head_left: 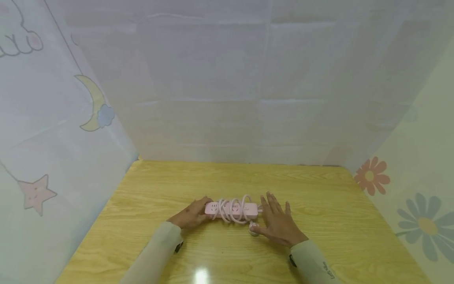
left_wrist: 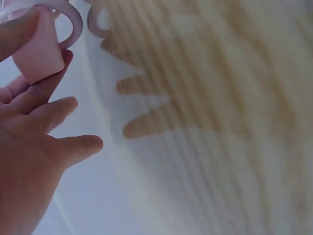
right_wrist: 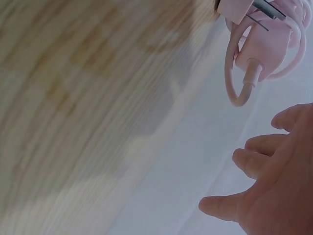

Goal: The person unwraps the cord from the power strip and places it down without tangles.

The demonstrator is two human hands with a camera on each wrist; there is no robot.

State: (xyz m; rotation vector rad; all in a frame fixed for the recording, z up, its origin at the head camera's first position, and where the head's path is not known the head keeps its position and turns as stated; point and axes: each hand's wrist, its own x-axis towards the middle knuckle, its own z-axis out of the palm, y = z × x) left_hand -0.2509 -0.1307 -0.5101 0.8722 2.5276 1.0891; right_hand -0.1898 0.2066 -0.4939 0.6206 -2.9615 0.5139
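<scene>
A pink power strip (head_left: 253, 210) lies crosswise in front of me, its pale pink cord (head_left: 243, 209) wound several times around the body. My left hand (head_left: 193, 214) holds the strip's left end between thumb and fingers; the left wrist view shows the thumb on one side of the strip (left_wrist: 41, 61) and a finger along the other. My right hand (head_left: 280, 224) is spread beside the right end, fingers straight. Its thumb overlaps the plug (head_left: 253, 232) in the head view. Metal prongs stick out of the plug (right_wrist: 234, 10) in the right wrist view.
The wooden tabletop (head_left: 170, 181) runs back to a pale hanging sheet (head_left: 227, 130). Patterned sheets (head_left: 46, 150) with a moon, a star and flowers flank both sides. Light glares off the table near its front.
</scene>
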